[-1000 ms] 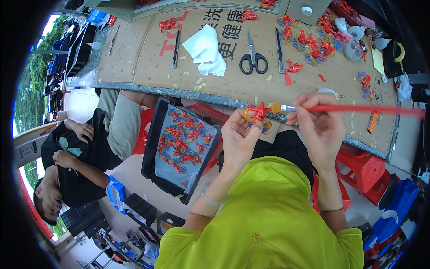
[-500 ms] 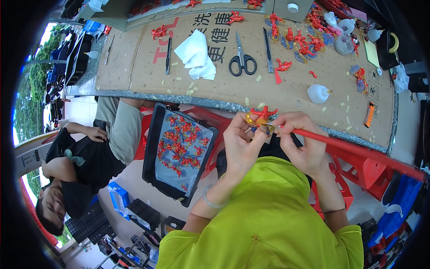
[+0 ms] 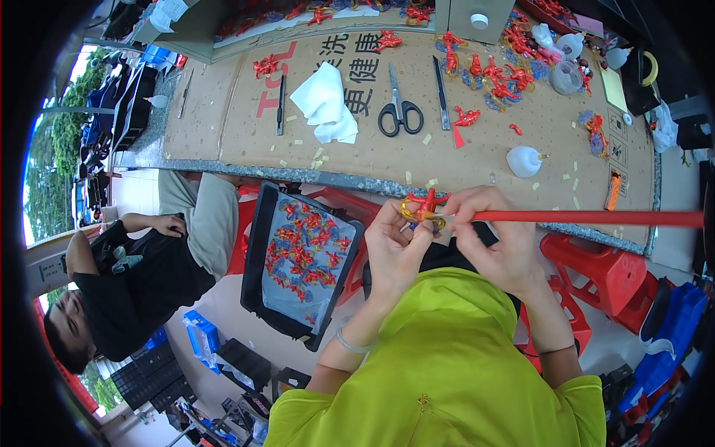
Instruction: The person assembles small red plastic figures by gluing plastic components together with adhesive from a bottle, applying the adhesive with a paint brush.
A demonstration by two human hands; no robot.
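**Both hands pinch a small red ornament at the table's edge**

Head view, the only one: just above the middle of the frame, the left hand (image 3: 395,249) and the right hand (image 3: 491,249) meet over the person's lap, close against the near edge of the cardboard-covered table (image 3: 521,112). Between their fingertips sits a small red and gold ornament (image 3: 426,208). The left hand's fingers are closed around it from the left, apparently to steady it at a working height. The right hand is closed as well, its fingertips pinching the near end of a long red stick (image 3: 596,218) that runs straight out to the right edge of the frame; the stick's end meets the ornament, which suggests the two are being joined or wound together.

To the left of centre, a black tray (image 3: 257,246) rests tilted beside the person's knee, holding many like red and blue pieces within easy reach. On the table, in the upper middle, lie black-handled scissors (image 3: 400,112), a crumpled white cloth (image 3: 324,104) and a small white squeeze bottle (image 3: 523,160); more red ornaments (image 3: 499,74) are heaped toward the upper right. Red plastic stools (image 3: 603,268) stand at lower right. At the left edge another person (image 3: 134,276) in dark clothes sits with arms folded, hands away from the work.
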